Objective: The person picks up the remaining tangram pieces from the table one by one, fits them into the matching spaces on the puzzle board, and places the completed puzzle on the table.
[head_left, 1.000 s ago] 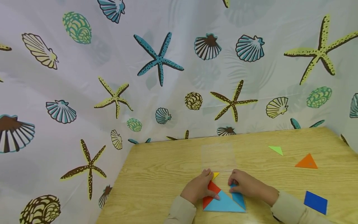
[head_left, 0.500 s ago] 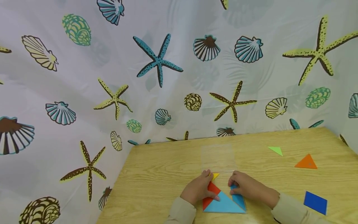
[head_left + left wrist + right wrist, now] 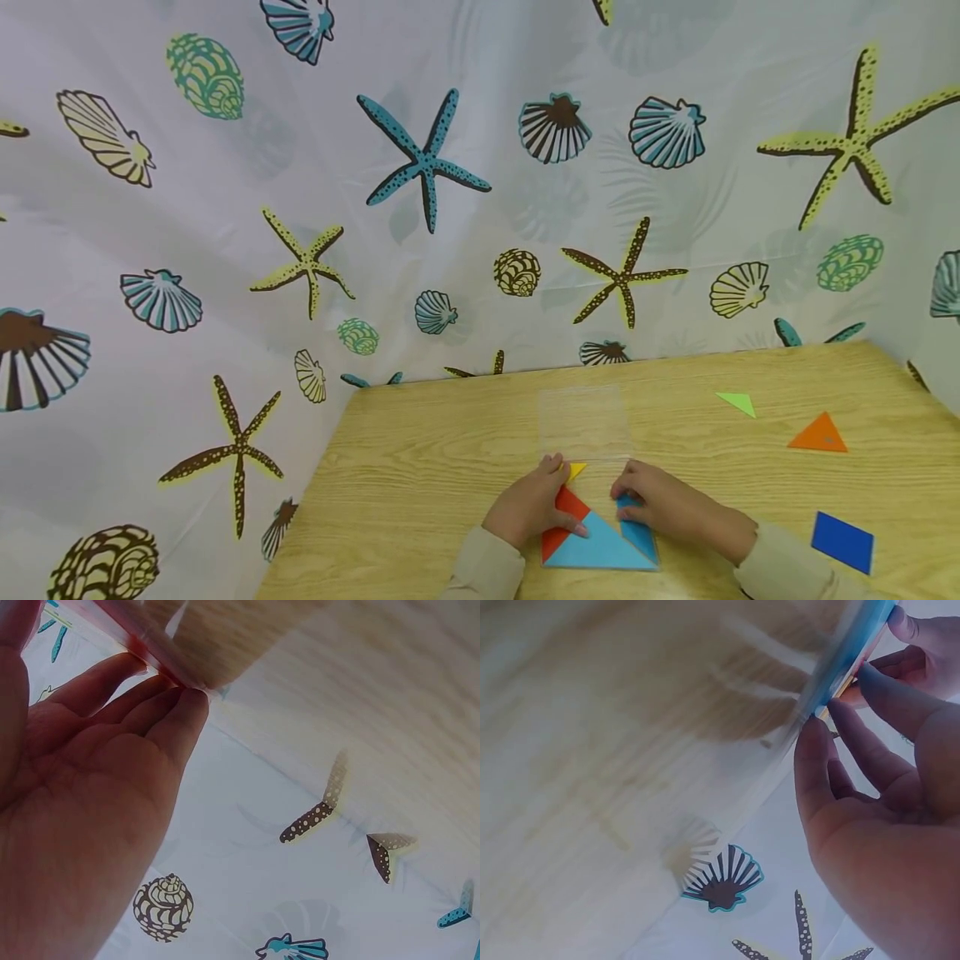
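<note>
Tangram pieces lie in a shallow square frame near the table's front: a red piece (image 3: 555,546), a large light blue triangle (image 3: 596,546), a medium blue piece (image 3: 637,537) and a small yellow triangle (image 3: 576,472). My left hand (image 3: 525,508) lies along the frame's left side, thumb stretched over the red and light blue pieces. In the left wrist view its long fingers (image 3: 176,712) touch the edge. My right hand (image 3: 667,504) has its fingers curled over the medium blue piece, which it pinches at the right side and partly hides.
A clear plastic sheet (image 3: 585,421) lies behind the frame. To the right are a light green triangle (image 3: 741,404), an orange triangle (image 3: 821,435) and a dark blue four-sided piece (image 3: 842,542). A shell-and-starfish curtain (image 3: 480,183) borders the wooden table (image 3: 420,458).
Both hands stay almost where they were. The right hand and forearm have shifted only very slightly; the pieces show no clear movement.
</note>
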A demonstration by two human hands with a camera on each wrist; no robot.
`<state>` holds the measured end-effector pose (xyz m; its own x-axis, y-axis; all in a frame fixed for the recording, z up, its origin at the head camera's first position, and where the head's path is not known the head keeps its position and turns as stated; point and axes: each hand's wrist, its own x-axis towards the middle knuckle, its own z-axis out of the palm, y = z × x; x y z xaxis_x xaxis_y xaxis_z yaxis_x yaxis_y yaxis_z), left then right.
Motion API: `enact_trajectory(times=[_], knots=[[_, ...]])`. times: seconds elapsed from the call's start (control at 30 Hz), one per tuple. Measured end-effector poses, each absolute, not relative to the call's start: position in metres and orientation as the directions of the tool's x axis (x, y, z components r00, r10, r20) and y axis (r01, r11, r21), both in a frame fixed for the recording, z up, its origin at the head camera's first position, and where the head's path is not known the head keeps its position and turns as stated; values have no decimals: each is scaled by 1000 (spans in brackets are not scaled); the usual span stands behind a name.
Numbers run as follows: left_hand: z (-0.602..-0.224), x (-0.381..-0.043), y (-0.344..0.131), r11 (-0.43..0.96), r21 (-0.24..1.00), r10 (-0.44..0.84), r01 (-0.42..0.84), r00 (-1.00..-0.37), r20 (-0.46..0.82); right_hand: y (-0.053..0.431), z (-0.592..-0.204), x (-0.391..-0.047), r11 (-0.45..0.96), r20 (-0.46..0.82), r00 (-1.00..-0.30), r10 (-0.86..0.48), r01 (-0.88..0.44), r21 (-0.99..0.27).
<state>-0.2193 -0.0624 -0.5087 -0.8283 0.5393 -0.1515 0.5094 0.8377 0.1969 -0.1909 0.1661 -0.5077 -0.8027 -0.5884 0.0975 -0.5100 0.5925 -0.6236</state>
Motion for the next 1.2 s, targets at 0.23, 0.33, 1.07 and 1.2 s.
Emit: enact_trajectory(times=[0.23, 0.33, 1.07, 1.2], knots=[[-510, -220, -62, 844, 206, 529, 495, -831, -170, 175, -504, -185, 578, 115, -819, -562, -489, -653], [-512, -220, -63, 843, 206, 530, 496, -831, -168, 185, -502, -180, 585, 128, -833, -538, -478, -655], [-507, -219, -66, 796, 260, 592, 547, -794, -140, 292, -509, -139, 729, 127, -927, -354, -358, -583], [-506, -217, -65, 801, 261, 584, 538, -798, -147, 309, -511, -133, 758, 120, -935, -333, -341, -556]])
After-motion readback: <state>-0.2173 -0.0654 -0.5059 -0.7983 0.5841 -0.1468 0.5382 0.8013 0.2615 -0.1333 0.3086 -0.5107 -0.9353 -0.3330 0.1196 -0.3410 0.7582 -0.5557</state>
